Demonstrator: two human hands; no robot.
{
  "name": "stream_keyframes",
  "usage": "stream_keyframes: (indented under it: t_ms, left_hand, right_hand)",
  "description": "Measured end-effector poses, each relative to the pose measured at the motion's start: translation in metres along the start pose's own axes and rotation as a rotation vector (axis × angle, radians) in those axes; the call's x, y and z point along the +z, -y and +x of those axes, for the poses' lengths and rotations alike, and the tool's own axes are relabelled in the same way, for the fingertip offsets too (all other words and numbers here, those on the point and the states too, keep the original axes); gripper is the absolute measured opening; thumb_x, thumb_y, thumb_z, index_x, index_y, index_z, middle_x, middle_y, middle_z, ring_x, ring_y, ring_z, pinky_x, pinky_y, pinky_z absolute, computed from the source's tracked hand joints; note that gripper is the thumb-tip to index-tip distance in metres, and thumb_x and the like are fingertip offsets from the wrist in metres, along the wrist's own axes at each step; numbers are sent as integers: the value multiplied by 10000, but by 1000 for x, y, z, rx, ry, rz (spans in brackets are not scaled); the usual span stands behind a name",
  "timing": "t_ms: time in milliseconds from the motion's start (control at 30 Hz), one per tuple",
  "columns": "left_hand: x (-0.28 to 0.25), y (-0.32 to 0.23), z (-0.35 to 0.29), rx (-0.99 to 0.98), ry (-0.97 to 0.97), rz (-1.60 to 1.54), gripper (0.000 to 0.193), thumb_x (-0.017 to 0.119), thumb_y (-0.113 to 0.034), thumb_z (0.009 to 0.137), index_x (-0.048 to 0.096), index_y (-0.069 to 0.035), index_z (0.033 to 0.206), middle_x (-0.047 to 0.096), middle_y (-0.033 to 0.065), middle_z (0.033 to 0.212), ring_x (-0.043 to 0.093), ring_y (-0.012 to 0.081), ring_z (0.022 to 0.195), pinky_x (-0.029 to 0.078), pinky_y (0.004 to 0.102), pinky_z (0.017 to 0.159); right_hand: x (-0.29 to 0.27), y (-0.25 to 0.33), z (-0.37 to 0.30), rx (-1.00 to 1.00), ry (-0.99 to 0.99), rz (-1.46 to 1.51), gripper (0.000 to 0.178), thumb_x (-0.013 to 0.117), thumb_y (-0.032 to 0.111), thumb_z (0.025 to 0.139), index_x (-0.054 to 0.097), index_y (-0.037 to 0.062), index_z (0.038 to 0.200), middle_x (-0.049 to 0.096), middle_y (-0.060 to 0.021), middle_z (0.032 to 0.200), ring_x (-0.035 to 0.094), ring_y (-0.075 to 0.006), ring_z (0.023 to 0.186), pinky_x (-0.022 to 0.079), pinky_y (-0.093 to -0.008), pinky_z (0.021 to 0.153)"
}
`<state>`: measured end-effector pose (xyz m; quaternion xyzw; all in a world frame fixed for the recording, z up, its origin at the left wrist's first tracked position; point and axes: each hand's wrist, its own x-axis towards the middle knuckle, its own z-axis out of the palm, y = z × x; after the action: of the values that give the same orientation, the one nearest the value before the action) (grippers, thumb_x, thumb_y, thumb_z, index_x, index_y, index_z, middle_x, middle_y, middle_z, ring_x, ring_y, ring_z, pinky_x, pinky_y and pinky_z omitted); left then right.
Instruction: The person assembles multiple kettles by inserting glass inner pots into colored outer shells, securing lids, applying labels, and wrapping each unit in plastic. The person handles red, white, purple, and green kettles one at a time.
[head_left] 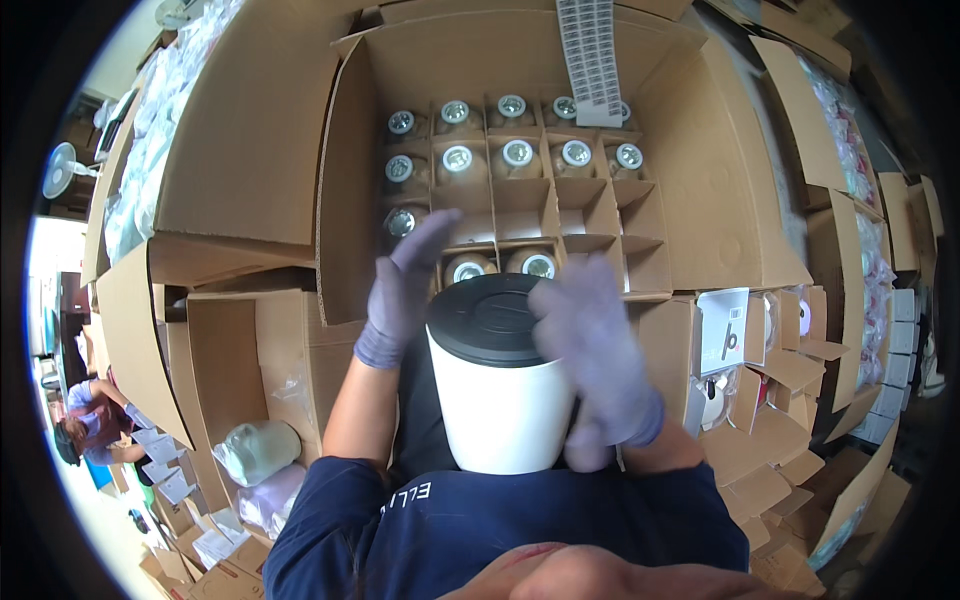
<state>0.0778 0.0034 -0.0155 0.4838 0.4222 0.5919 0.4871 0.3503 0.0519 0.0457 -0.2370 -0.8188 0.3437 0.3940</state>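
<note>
A white canister (502, 420) with a black lid (490, 320) stands upright against my body, below the big carton. My left hand (408, 285), in a pale purple glove, is raised beside the lid's left edge with its fingers stretched out and holds nothing. At the lid's right edge, my gloved right hand (595, 345) is smeared by motion, and whether it grips the canister is unclear. Beyond both hands lies the open divided carton (700, 220), with several glass jars (457, 160) in its cells. A strip of printed labels (590, 60) hangs over its far side.
At the left, a smaller carton (225, 350) holds plastic-wrapped jars (258, 450). Small open boxes (765, 440) and a white printed box (722, 330) crowd the right. Cartons of bagged goods (165, 140) flank the workplace. Another person (95, 415) works at the far left.
</note>
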Motion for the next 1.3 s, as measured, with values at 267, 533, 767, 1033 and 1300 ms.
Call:
stream_keyframes:
  t_ms: [267,533,767,1033,1300]
  left_hand:
    - [32,-27,-8,256,132,17,879,564,-645,900,430,43,1431,461,255,1459,410,359,1396,296,443,1157]
    - [17,-6,61,-81,-312,-269,425,649,-216,970,552,14,1314,657,95,1197,628,161,1066,512,308,942]
    - [5,28,56,-91,-380,14,379,683,-247,957,625,13,1226,685,48,1082,637,121,943,524,270,846]
    - [-81,105,1,-404,-670,169,470,696,-321,933,628,29,1239,694,68,1107,609,129,994,470,281,912]
    - [-71,96,-28,-320,-503,912,1037,835,-359,722,287,71,1491,415,289,1462,406,389,1374,334,431,1141]
  right_hand:
    - [26,-17,9,71,-69,606,801,337,604,1010,364,-42,1483,390,-243,1506,372,-389,1404,266,-436,1173]
    - [46,-66,112,-221,-90,-427,417,563,68,824,623,25,1235,592,-198,1103,573,-362,1024,468,-429,928]
    - [86,-94,96,157,4,-335,434,584,162,840,600,65,1263,640,-200,1087,628,-371,995,494,-468,925]
    - [103,-248,120,423,72,-506,517,661,234,843,537,100,1327,594,-194,1241,611,-368,1124,503,-432,965]
    - [114,-278,175,552,437,-769,622,755,422,754,593,101,1262,569,-173,1269,593,-335,1168,500,-429,981]
